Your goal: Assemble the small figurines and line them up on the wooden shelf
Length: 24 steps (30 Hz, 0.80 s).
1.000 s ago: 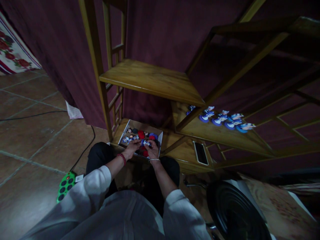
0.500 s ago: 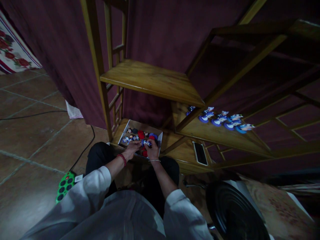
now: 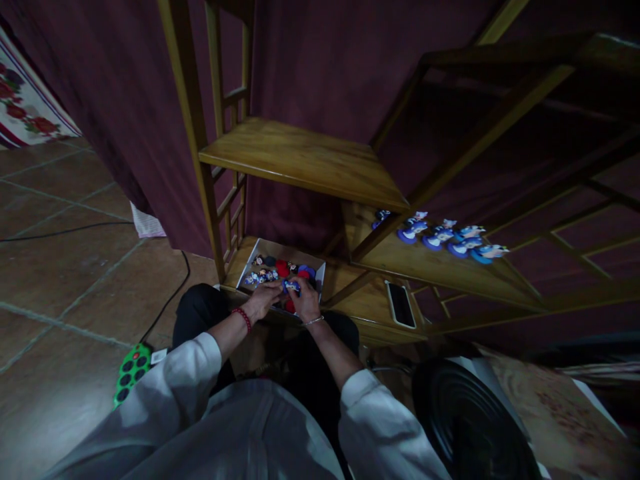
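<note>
Over a shallow white box (image 3: 256, 248), my right hand (image 3: 306, 300) is closed on a small blue-and-white figurine (image 3: 291, 286), gripping it from the right. My left hand (image 3: 265, 299) meets the figurine's left side with its fingers drawn together; its fingertips are small and partly hidden. Inside the box lie several small blue-and-white figurines (image 3: 261, 277) at the left, red pieces (image 3: 283, 268) in the middle and a blue-purple round piece (image 3: 307, 272) by the right wall. My hands cover the box's front part.
The box stands on the low wooden shelf (image 3: 355, 283). Several figurines on blue bases (image 3: 440, 237) line a raised shelf at right. A phone (image 3: 401, 305) lies below them. A wooden shelf board (image 3: 300, 160) overhangs behind the box. A black round stool (image 3: 470, 420) is at lower right.
My right wrist and forearm have swung slightly to the right, and the figurine in my fingers has turned a little. The left hand has barely shifted.
</note>
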Available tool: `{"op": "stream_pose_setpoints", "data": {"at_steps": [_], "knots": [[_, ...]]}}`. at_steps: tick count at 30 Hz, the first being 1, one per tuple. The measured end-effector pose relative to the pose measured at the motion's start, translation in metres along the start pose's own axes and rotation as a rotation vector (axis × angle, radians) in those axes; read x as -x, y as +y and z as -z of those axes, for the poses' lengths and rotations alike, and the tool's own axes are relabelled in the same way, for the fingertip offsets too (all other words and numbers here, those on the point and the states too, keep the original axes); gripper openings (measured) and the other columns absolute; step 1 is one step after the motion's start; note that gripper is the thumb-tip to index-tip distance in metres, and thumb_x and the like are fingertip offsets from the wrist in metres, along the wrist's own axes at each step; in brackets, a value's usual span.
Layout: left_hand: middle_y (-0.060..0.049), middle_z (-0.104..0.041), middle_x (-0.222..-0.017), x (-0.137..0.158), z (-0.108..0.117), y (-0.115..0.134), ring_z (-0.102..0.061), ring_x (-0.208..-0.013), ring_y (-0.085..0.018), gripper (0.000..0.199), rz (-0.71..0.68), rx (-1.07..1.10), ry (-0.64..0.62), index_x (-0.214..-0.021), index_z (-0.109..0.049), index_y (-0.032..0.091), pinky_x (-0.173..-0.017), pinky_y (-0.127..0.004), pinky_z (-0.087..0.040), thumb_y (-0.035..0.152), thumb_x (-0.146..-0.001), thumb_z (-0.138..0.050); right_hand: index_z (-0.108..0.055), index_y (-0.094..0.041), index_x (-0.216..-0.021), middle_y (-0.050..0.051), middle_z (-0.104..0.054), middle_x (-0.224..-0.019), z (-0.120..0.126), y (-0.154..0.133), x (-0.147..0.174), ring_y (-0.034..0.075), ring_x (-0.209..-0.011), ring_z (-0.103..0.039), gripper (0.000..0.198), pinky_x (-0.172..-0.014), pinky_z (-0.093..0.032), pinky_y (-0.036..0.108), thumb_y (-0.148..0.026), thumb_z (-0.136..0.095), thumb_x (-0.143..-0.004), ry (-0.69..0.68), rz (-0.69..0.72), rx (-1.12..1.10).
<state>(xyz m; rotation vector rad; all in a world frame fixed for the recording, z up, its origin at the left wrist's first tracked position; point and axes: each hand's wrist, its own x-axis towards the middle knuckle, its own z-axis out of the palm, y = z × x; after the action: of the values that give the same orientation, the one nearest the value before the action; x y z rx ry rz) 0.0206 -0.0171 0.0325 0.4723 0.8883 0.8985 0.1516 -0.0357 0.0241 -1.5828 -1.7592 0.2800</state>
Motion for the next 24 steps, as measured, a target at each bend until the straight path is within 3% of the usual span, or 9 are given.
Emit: {"op": "stream_pose_setpoints", "data": {"at_steps": [24], "knots": [[-0.001, -0.058, -0.059, 0.004, 0.013, 0.004, -0.058, -0.062, -0.009, 0.018, 0.059, 0.158, -0.081, -0.059, -0.055, 0.009, -0.088, -0.042, -0.047, -0.004, -0.071, -0.055, -0.055, -0.021, -0.093, 0.005, -0.063, -0.091, 0.018, -0.003, -0.008, 0.018, -0.09, -0.057, 0.013, -0.083, -0.044, 0.031, -0.019, -0.049, -0.082, -0.181, 0.253, 0.053]]}}
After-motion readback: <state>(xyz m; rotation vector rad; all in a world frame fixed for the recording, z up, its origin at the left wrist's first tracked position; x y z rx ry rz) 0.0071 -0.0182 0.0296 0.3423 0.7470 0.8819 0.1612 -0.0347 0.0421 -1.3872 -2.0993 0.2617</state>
